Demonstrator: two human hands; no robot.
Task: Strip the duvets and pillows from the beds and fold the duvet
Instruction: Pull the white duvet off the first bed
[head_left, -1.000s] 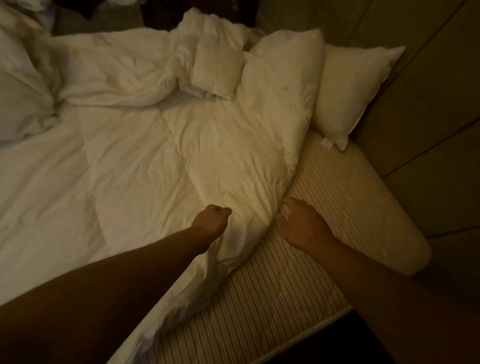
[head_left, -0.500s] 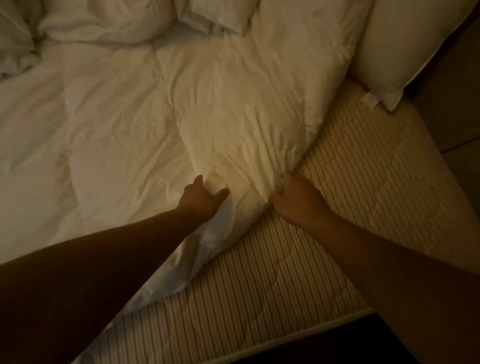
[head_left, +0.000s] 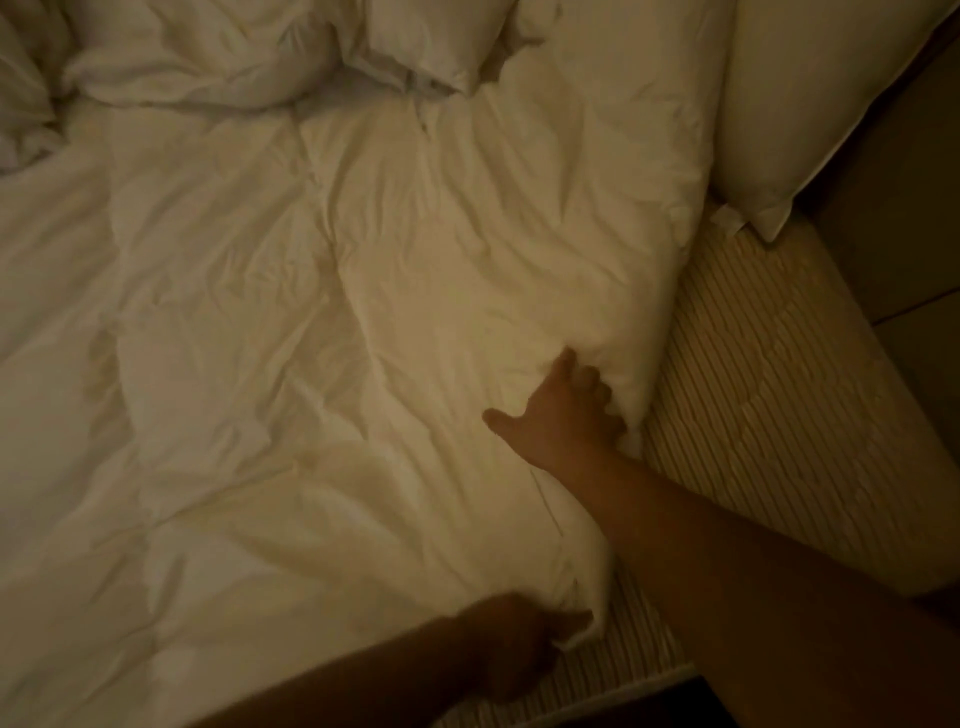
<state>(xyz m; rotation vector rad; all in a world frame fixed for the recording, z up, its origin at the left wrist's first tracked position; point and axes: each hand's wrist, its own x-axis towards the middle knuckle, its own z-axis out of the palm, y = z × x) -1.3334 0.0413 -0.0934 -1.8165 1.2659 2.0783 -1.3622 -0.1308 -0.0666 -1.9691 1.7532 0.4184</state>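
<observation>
A white crumpled duvet (head_left: 291, 291) covers most of the bed. My right hand (head_left: 563, 415) grips its folded right edge, fingers dug into the fabric and thumb stretched out to the left. My left hand (head_left: 519, 642) is low in the frame and blurred; it pinches the duvet's lower corner near the mattress edge. A white pillow (head_left: 800, 98) leans at the top right against the headboard. Another pillow (head_left: 426, 36) lies among the bunched bedding at the top.
The striped bare mattress (head_left: 779, 415) shows to the right of the duvet and runs to the bed's front edge. A padded headboard (head_left: 904, 218) stands at the far right. Dark floor (head_left: 691, 706) lies below the bed edge.
The view has dropped closer to the bed. My left hand slid down along the duvet edge to its lower corner. My right hand shifted onto the duvet's folded edge and took hold of it.
</observation>
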